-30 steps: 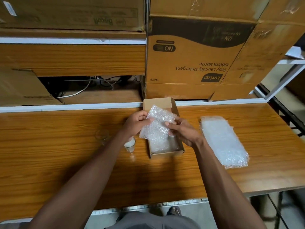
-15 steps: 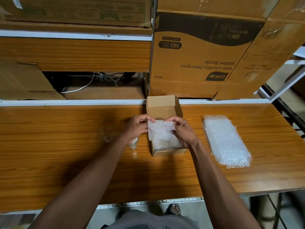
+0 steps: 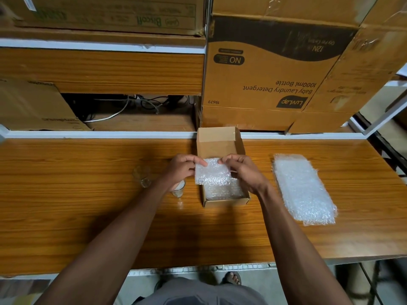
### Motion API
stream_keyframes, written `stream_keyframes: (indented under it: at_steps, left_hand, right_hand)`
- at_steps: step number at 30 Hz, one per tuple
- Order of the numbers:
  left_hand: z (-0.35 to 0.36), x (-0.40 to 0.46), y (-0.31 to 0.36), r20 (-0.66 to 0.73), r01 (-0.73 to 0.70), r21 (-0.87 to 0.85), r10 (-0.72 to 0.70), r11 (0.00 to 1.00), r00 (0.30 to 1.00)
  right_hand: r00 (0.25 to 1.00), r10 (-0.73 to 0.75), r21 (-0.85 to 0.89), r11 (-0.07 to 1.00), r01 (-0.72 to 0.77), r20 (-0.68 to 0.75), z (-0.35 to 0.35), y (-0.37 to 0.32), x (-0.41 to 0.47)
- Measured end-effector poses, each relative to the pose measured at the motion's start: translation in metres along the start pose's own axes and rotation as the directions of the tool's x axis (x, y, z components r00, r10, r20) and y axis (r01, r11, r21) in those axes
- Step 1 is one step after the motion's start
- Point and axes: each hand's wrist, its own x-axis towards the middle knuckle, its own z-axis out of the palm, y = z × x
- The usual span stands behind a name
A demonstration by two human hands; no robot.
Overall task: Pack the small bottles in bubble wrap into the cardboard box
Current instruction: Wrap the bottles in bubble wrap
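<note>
A small open cardboard box (image 3: pixel 220 146) sits at the middle back of the wooden table, its lid flap raised. My left hand (image 3: pixel 182 168) and my right hand (image 3: pixel 244 170) each pinch the top edge of a folded bubble wrap sheet (image 3: pixel 212 175) held just over the box. More bubble wrap (image 3: pixel 224 191) lines the box's bottom. Two small clear glass bottles stand left of the box: one (image 3: pixel 142 178) is apart, the other (image 3: pixel 178 189), with a white top, is partly hidden under my left wrist.
A stack of bubble wrap sheets (image 3: pixel 304 190) lies on the table (image 3: pixel 88 205) to the right of the box. Large cardboard cartons (image 3: pixel 264 73) stand on the shelf right behind the box. The table's front edge runs near my body.
The bubble wrap sheet was held up loose and tilted; now it is folded smaller and lowered flat over the box, both hands pinching its top edge.
</note>
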Motion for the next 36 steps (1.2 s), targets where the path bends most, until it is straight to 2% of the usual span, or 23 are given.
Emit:
stream_keyframes:
  at_steps: [5, 8, 11, 14, 17, 19, 24, 27, 36]
  left_hand:
    - [-0.003, 0.000, 0.005, -0.027, -0.045, 0.068, 0.047, 0.997, 0.999]
    - [0.000, 0.000, 0.010, 0.034, -0.084, 0.231, 0.078, 0.969, 0.996]
    - [0.003, 0.003, 0.009, 0.104, -0.077, 0.282, 0.049, 0.956, 0.993]
    - [0.003, 0.003, 0.010, 0.089, -0.061, 0.231, 0.041, 0.971, 0.995]
    - [0.005, 0.003, 0.009, 0.009, -0.062, 0.196, 0.061, 0.979, 0.998]
    - [0.006, 0.003, 0.007, -0.048, -0.051, 0.155, 0.059, 0.987, 0.997]
    - [0.000, -0.002, 0.003, -0.041, -0.033, 0.115, 0.038, 0.993, 0.998]
    - [-0.005, -0.008, 0.006, -0.009, -0.043, 0.069, 0.044, 0.997, 0.999]
    - [-0.028, -0.015, 0.003, 0.032, 0.006, -0.048, -0.005, 0.999, 0.999]
  right_hand:
    - [0.996, -0.082, -0.115, 0.990, 0.080, -0.017, 0.004, 0.002, 0.006]
    - [0.992, -0.113, -0.148, 0.982, 0.119, 0.053, 0.007, -0.001, 0.010]
    - [0.992, -0.118, -0.090, 0.988, 0.122, 0.042, 0.011, -0.003, 0.012]
    - [0.998, -0.022, 0.055, 0.998, 0.026, -0.063, 0.015, 0.000, 0.011]
    - [0.996, 0.093, 0.126, 0.988, -0.090, -0.014, 0.021, 0.010, 0.008]
    - [0.996, 0.080, 0.204, 0.975, -0.085, 0.036, 0.029, 0.016, 0.007]
    - [0.999, -0.042, 0.309, 0.950, 0.042, -0.007, 0.039, 0.018, 0.010]
    - [0.997, -0.082, 0.278, 0.958, 0.077, 0.004, 0.040, 0.013, 0.010]
    - [0.990, -0.134, 0.030, 0.990, 0.135, -0.032, 0.057, 0.009, 0.023]
